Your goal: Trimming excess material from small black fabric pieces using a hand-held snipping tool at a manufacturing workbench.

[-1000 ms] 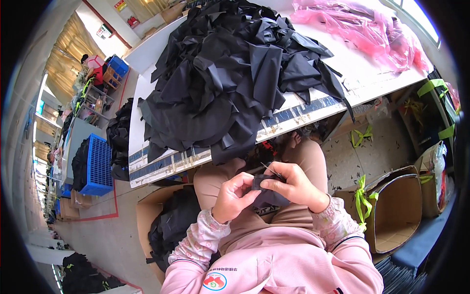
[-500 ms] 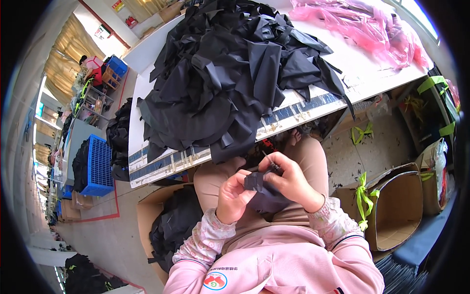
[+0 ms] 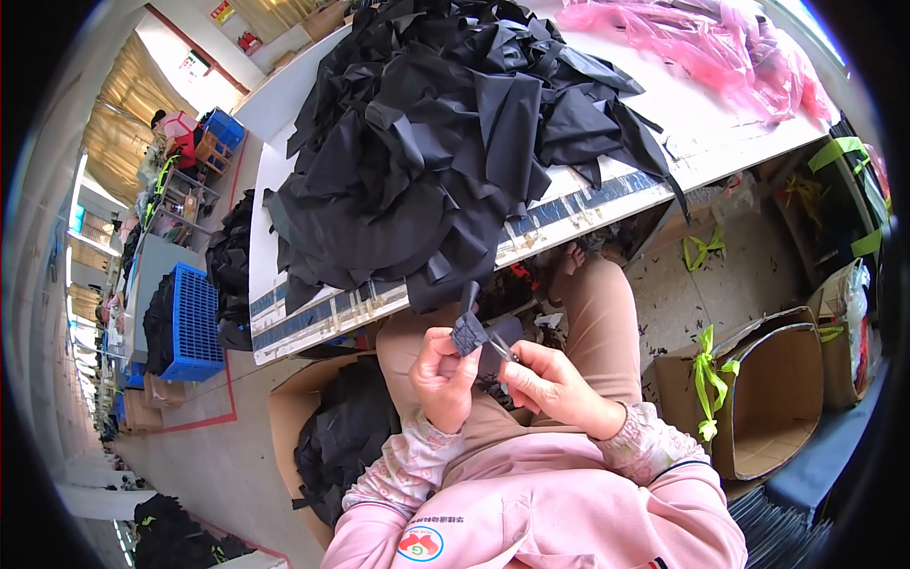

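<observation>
Above my lap, my left hand (image 3: 445, 384) pinches a black fabric piece (image 3: 468, 334) between thumb and fingers. One narrow end of the cloth stands up above the fingertips; a small folded or stitched patch shows at the grip. My right hand (image 3: 555, 387) is closed round small metal scissors (image 3: 502, 347), whose pointed tips lie close against the cloth. Whether the blades touch it I cannot tell. More dark fabric hangs behind the scissors, partly hidden by the hands. Ahead, a large heap of black fabric pieces (image 3: 417, 161) covers much of the white table (image 3: 701, 142).
A cardboard box (image 3: 284, 417) with black pieces stands left of my legs. On the right is another cardboard box (image 3: 773, 398) with a yellow-green ribbon (image 3: 706, 379). Pink plastic sheeting (image 3: 701, 47) lies at the table's far right. A blue crate (image 3: 196, 322) stands at left.
The black piece has been turned, and its narrow end now points upward. My right hand has drawn slightly lower, with the scissors now pointing left toward the cloth.
</observation>
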Tool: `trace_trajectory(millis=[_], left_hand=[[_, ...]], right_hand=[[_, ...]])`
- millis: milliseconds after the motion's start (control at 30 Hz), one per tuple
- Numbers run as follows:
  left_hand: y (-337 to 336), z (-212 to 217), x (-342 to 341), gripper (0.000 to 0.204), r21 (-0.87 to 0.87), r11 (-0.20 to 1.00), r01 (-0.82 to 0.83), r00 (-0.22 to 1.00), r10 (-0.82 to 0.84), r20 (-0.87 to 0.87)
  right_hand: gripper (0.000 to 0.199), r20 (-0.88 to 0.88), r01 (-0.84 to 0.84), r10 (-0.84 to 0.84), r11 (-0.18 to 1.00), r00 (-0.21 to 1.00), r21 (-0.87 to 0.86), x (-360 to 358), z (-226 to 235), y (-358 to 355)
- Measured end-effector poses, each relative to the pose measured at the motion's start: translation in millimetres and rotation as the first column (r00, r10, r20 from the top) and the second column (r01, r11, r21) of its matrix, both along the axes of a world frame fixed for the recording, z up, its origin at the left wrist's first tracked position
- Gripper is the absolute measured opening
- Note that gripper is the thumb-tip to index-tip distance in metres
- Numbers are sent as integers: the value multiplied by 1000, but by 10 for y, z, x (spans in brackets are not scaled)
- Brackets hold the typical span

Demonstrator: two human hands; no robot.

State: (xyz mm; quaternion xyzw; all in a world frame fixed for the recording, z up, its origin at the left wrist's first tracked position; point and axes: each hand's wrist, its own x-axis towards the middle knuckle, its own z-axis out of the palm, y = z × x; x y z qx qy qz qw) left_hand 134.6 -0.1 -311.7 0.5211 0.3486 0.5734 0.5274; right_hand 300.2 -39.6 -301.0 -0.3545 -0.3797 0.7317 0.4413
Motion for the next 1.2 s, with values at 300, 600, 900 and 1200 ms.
trace_trajectory(millis=[300,600,900,1200], left_hand=[[-75,-90,-16,12,2,997,72,997,-72,2],[-98,-86,-11,11,50,993,109,994,-109,-16],[-110,-79,-13,12,54,994,99,995,-98,-36],[-121,-101,-53,14,49,992,119,987,-113,-117]], right_hand=[[26,286,92,-186,945,940,313,-77,20,33],[28,428,81,-321,868,845,490,-48,69,48],[27,437,81,-285,900,853,429,-26,72,26],[26,413,88,-295,889,861,450,-33,89,28]])
